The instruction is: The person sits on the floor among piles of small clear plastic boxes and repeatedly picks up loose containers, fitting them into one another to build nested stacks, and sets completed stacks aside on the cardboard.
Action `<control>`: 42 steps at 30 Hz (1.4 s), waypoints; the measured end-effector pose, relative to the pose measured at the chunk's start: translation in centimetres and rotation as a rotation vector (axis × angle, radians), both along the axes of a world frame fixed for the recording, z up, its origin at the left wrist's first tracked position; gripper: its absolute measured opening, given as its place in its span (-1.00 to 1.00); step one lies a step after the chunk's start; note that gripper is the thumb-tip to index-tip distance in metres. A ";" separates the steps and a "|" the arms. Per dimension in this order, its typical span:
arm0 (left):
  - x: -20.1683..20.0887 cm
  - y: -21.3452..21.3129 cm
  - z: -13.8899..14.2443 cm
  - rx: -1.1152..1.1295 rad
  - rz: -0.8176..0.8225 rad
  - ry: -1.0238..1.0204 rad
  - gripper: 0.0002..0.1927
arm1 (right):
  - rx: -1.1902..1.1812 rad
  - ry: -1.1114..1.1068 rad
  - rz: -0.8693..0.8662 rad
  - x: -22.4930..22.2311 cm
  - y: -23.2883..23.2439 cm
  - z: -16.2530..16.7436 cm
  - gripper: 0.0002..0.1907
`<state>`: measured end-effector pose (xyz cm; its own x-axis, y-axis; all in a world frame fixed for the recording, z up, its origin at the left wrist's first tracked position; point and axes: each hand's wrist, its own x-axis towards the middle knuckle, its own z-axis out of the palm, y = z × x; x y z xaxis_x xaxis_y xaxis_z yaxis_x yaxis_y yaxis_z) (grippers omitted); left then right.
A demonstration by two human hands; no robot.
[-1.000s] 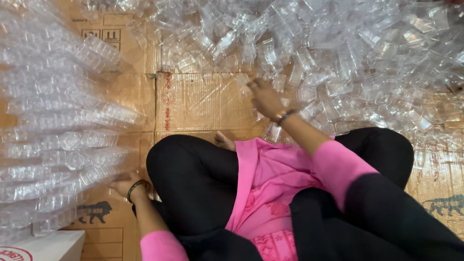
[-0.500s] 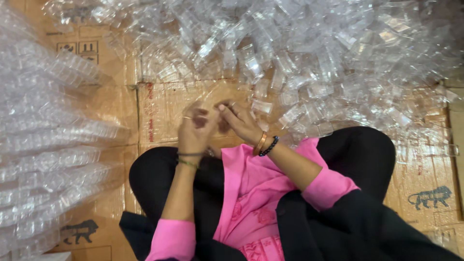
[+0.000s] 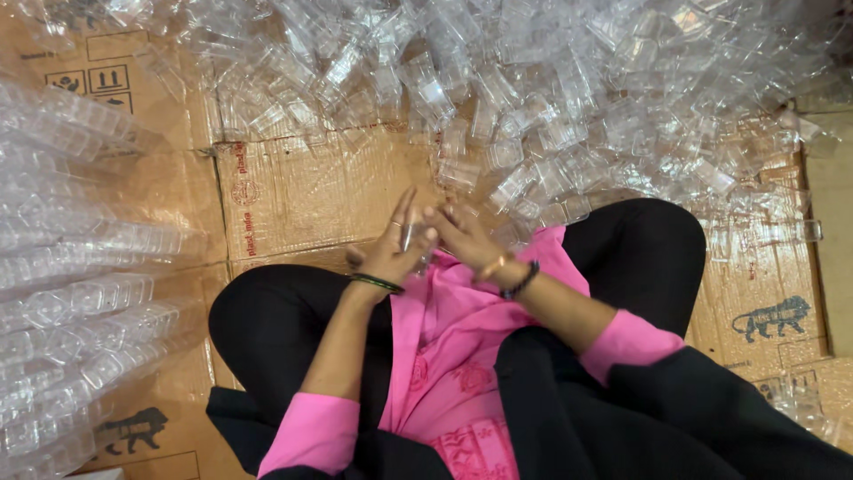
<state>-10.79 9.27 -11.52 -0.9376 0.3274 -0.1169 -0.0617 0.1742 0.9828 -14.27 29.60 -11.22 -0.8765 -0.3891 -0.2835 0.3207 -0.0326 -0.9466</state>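
— Both hands have drawn closer since a moment ago: the left hand and right hand pinch one clear plastic piece between them.

— And beyond the fingertips?

— A heap of clear pieces on cardboard.

The cups are clear, glossy plastic, thin and smooth, catching white glints. Stacked cups at one side look the same. The cardboard beneath is brown, matt, creased paperboard. The tunic is soft pink cloth; the trousers are matt black cloth. The bangle looks like shiny metal.
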 end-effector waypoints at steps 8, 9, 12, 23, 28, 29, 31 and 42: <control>-3.1 -3.3 0.5 0.446 0.621 -0.359 -0.34 | 1.315 0.975 0.539 0.1 1.6 -4.0 -0.48; -3.3 -4.0 0.2 0.475 0.687 -0.409 -0.41 | 1.437 0.995 0.566 0.2 1.0 -4.7 -0.52; -3.5 -4.5 -1.4 0.438 0.624 -0.396 -0.44 | 1.431 0.795 0.482 -2.1 1.0 -5.5 -0.36; -0.6 1.6 -0.1 -0.102 -0.266 -0.109 -0.07 | 0.295 0.241 0.488 -3.9 4.5 -0.4 -0.68; -2.4 -0.7 -0.1 0.344 0.107 -0.375 -0.27 | 0.820 0.573 0.260 -8.2 3.3 -3.1 -0.48; -2.3 -1.6 -0.3 0.558 0.107 -0.438 -0.30 | 1.052 0.792 0.252 -8.7 3.0 -4.1 -0.49; -2.4 -3.1 -0.4 0.981 0.105 -0.539 -0.23 | 1.499 1.246 0.196 -9.4 2.1 -5.7 -0.51; -1.3 -3.2 2.3 0.639 -0.089 -0.617 -0.17 | 0.112 0.376 0.520 -11.7 6.5 8.2 -0.32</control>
